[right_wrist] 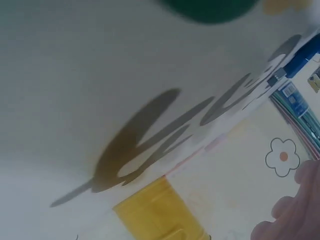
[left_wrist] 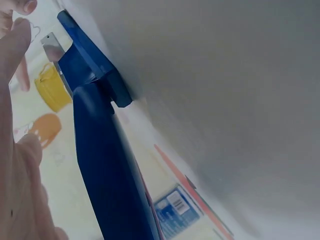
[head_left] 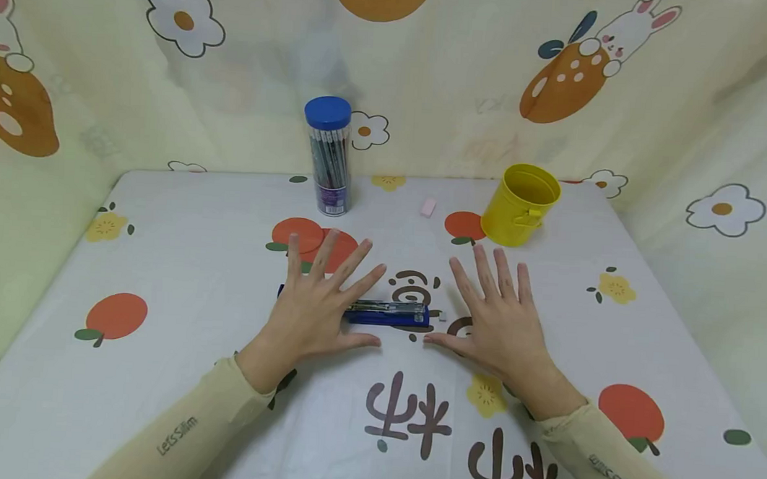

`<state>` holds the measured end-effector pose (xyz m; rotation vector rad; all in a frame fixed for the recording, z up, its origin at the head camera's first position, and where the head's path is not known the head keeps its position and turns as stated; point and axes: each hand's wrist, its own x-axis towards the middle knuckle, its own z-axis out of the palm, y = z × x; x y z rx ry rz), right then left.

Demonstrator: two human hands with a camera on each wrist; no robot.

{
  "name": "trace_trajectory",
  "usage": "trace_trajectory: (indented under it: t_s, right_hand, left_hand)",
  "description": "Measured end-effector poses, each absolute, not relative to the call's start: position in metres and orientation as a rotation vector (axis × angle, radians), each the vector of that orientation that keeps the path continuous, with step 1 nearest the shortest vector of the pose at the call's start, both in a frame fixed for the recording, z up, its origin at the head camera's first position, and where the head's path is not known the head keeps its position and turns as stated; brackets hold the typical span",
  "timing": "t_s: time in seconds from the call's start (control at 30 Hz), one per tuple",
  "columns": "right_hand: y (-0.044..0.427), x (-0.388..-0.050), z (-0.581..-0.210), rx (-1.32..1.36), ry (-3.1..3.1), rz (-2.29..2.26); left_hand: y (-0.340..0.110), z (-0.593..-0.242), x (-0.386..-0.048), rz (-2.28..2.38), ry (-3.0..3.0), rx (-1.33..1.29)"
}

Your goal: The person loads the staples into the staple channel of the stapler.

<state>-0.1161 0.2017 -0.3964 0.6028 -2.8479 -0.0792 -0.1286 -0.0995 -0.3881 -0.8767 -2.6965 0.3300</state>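
My left hand (head_left: pixel 318 308) has its fingers spread and straight, above a long dark blue object (head_left: pixel 386 318) whose left part it hides. A shiny metal strip runs along the top of that object, and its exact kind cannot be told. The left wrist view shows its blue body (left_wrist: pixel 107 160) up close, with a small metal plate (left_wrist: pixel 52 47) sticking out at the far end. My right hand (head_left: pixel 505 325) is likewise spread, to the right of the object and apart from it. Neither hand grips anything. At the object's right end is a small grey tip (head_left: pixel 442 316).
A clear tub of pencils (head_left: pixel 329 157) with a blue lid stands at the back. To its right lie a pink eraser (head_left: pixel 428 207) and, farther right, a yellow bucket (head_left: pixel 518 210). The white tablecloth (head_left: pixel 187 388) carries printed fruit and flowers; a patterned curtain (head_left: pixel 248 95) hangs behind.
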Motion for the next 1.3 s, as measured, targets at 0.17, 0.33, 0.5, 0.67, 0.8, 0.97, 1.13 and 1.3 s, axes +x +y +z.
trace_trajectory:
  t_s: [0.17,0.33,0.5,0.67,0.8,0.97,1.13,1.3]
  right_hand:
    - [0.199,-0.121,-0.397,0.624,-2.875,-0.058]
    - [0.194,-0.128,-0.389,0.645,-2.945,0.017]
    - [0.191,-0.136,-0.374,0.602,-3.062,0.309]
    - [0.192,-0.148,-0.365,0.533,-3.193,0.755]
    - [0.196,-0.156,-0.366,0.520,-3.233,1.053]
    - [0.200,-0.162,-0.373,0.554,-3.233,1.314]
    - [0.206,-0.166,-0.380,0.536,-3.208,1.485]
    - [0.209,-0.170,-0.386,0.536,-3.205,1.577]
  left_hand:
    - [-0.101,-0.388,-0.130,0.304,-2.686,-0.883]
    - [-0.109,-0.377,-0.133,0.126,-2.758,-0.905]
    - [-0.127,-0.363,-0.139,-0.340,-2.917,-0.898]
    - [-0.155,-0.359,-0.150,-0.866,-3.019,-0.877]
    - [-0.174,-0.369,-0.159,-1.264,-3.023,-0.913]
    - [-0.191,-0.386,-0.166,-1.577,-3.020,-0.933]
    - [-0.199,-0.401,-0.171,-1.886,-2.879,-0.950]
    - [-0.207,-0.408,-0.172,-1.998,-2.828,-0.882]
